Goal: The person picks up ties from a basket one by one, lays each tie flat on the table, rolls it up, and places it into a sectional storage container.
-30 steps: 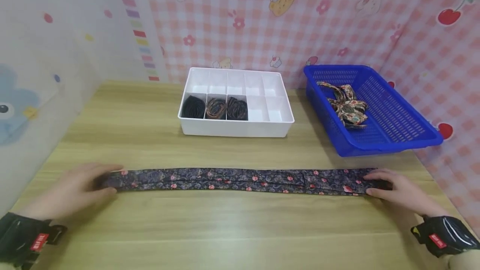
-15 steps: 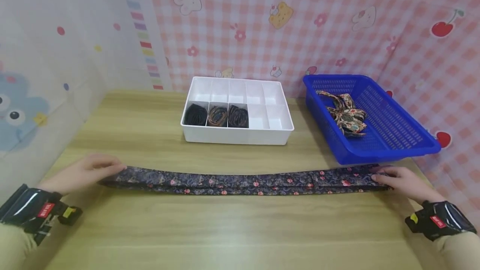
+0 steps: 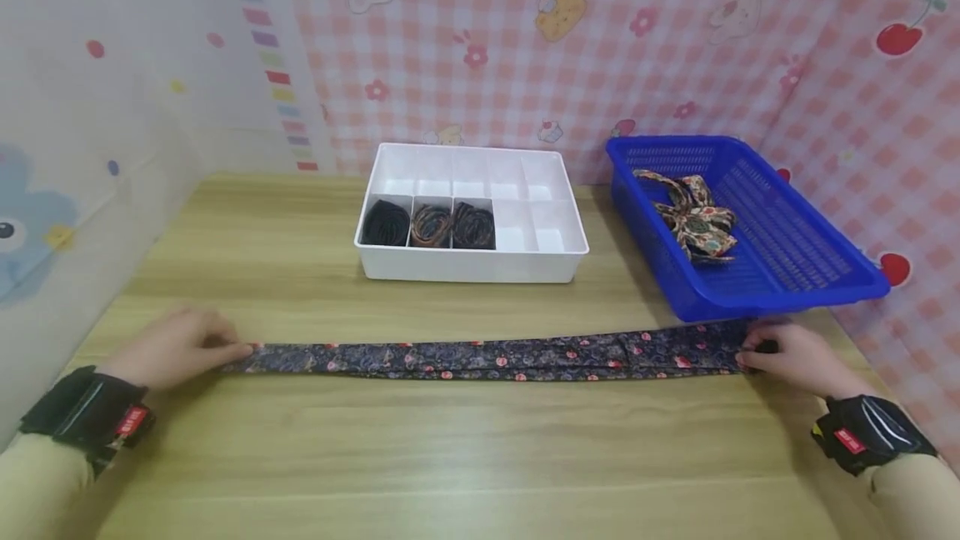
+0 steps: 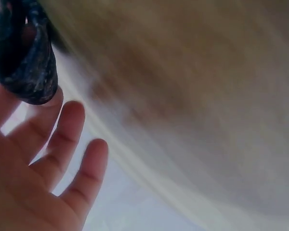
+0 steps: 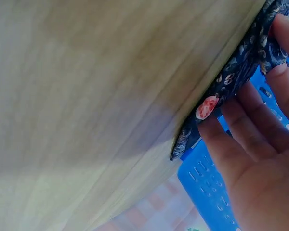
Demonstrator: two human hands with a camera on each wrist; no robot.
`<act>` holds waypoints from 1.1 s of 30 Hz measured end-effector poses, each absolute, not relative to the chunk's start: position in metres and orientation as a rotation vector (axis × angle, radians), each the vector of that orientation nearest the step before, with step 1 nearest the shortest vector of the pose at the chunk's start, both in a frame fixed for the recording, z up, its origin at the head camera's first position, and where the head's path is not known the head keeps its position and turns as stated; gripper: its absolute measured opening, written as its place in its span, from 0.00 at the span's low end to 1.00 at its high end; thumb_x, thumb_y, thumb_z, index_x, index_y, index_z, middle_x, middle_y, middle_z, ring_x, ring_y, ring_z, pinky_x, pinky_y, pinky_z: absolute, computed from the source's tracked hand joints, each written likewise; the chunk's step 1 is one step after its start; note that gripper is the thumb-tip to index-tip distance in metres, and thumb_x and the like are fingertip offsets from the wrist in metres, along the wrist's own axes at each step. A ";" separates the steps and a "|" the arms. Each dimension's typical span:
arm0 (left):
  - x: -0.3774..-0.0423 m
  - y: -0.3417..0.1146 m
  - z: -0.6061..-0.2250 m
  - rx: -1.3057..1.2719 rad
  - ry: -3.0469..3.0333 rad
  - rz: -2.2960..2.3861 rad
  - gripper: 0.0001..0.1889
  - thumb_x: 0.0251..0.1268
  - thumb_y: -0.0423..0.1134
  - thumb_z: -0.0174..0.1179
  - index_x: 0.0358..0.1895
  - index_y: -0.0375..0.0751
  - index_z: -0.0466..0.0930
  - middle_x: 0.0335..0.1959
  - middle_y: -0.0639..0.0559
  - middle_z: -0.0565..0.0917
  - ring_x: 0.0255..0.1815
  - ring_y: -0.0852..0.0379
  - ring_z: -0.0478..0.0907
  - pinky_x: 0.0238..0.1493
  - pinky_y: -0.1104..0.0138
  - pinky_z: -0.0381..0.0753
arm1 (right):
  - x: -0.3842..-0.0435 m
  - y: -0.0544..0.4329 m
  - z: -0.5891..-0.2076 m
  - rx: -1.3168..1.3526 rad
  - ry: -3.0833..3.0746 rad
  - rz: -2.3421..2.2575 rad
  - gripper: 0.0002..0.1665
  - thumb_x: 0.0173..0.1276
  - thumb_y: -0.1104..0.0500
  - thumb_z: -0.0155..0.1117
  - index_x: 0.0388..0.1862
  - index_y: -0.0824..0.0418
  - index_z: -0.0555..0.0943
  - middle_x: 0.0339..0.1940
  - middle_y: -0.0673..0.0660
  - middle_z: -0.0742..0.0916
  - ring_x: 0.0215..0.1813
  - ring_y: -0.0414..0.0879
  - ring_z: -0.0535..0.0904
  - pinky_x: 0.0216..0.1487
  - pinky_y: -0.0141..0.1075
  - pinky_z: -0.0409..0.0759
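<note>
Pink checked cloth (image 3: 427,107) hangs behind your wood-grained table (image 3: 480,457); across the table's near part, the dark floral strip (image 3: 487,361) stretches straight between your hands, its long axis running left to right, its right stretch broader and angled slightly away from you. Your left hand (image 3: 176,348) pinches the narrower end, its other fingers spread apart in the wrist view; your right hand (image 3: 795,357) pinches the broader end just in front of the blue basket (image 3: 787,303), so it is the nearer hand to that basket; whether the strip's ends touch the table, you cannot tell. Beyond the strip's middle sits the white divided box (image 3: 471,267), dark fabric rolls (image 3: 431,226) filling the three leftmost near compartments; the basket holds a bunched patterned cloth (image 3: 705,223).
</note>
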State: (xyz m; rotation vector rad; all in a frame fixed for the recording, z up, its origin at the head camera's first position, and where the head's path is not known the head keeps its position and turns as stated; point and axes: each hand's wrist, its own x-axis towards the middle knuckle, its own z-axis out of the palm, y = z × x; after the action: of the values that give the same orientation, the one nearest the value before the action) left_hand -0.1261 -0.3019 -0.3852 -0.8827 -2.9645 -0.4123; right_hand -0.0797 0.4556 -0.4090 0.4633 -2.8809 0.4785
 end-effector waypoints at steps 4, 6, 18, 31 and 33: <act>-0.120 -0.300 -0.383 -0.773 -2.997 -0.393 0.11 0.62 0.47 0.64 0.23 0.56 0.77 0.22 0.63 0.72 0.25 0.65 0.67 0.29 0.65 0.70 | -0.076 0.453 -0.408 0.395 -2.888 0.482 0.09 0.50 0.61 0.75 0.28 0.58 0.82 0.29 0.50 0.82 0.30 0.34 0.72 0.31 0.36 0.72; -0.115 -0.301 -0.381 -0.704 -3.028 -0.419 0.09 0.65 0.48 0.62 0.28 0.52 0.79 0.26 0.60 0.77 0.27 0.61 0.73 0.32 0.61 0.75 | -0.067 0.445 -0.403 0.308 -2.893 0.508 0.08 0.55 0.59 0.74 0.30 0.59 0.82 0.29 0.51 0.83 0.30 0.36 0.73 0.30 0.35 0.71; -0.113 -0.303 -0.374 -0.467 -3.169 -0.859 0.27 0.68 0.48 0.58 0.64 0.34 0.68 0.38 0.43 0.81 0.29 0.53 0.78 0.29 0.57 0.78 | -0.088 0.185 -0.353 1.166 -2.886 0.790 0.12 0.68 0.51 0.64 0.45 0.56 0.85 0.35 0.43 0.83 0.34 0.35 0.76 0.39 0.32 0.77; -0.111 -0.246 -0.360 -0.642 -2.961 -1.143 0.26 0.61 0.47 0.66 0.59 0.38 0.76 0.32 0.54 0.78 0.31 0.56 0.74 0.33 0.66 0.74 | -0.142 -0.017 -0.381 1.025 -3.038 1.927 0.26 0.75 0.42 0.51 0.42 0.64 0.81 0.22 0.55 0.81 0.16 0.43 0.73 0.15 0.34 0.74; -0.109 -0.242 -0.359 -0.723 -2.967 -1.154 0.26 0.59 0.48 0.68 0.59 0.40 0.77 0.30 0.55 0.77 0.30 0.57 0.73 0.32 0.67 0.73 | -0.144 -0.025 -0.382 0.953 -3.002 1.985 0.25 0.74 0.44 0.52 0.35 0.65 0.80 0.21 0.55 0.80 0.15 0.43 0.73 0.13 0.34 0.73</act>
State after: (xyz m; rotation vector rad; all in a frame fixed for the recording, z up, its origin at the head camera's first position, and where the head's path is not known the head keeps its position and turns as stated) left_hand -0.1089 -0.2417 -0.3591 -0.7232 -2.9669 -1.1545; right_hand -0.1440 -0.0254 -0.3825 0.9527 -3.0017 1.9846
